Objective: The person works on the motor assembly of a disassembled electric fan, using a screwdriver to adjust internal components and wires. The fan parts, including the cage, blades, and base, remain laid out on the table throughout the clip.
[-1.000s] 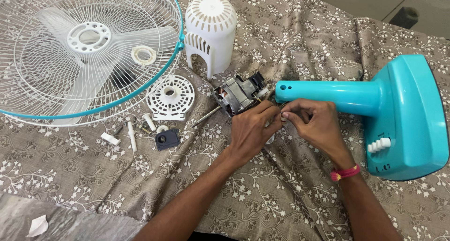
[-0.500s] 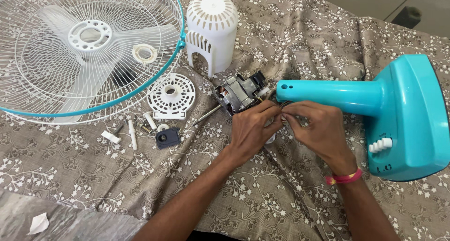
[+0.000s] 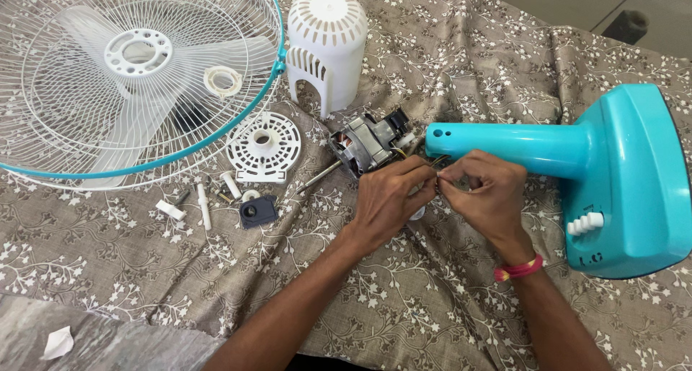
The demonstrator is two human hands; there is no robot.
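Since half a second ago, nothing has visibly shifted. Left hand (image 3: 389, 198) and right hand (image 3: 481, 192) pinch thin, limp wires (image 3: 441, 178) at 4 o'clock of the heavy, rigid metal fan motor (image 3: 366, 144), beside the teal plastic stand neck (image 3: 504, 146). Wires appear fragile; grip insulation, not joints.

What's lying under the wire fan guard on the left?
Through the wire fan guard show the translucent fan blades with a white hub, a small white ring, and the floral cloth. Anything beneath the blades is covered.
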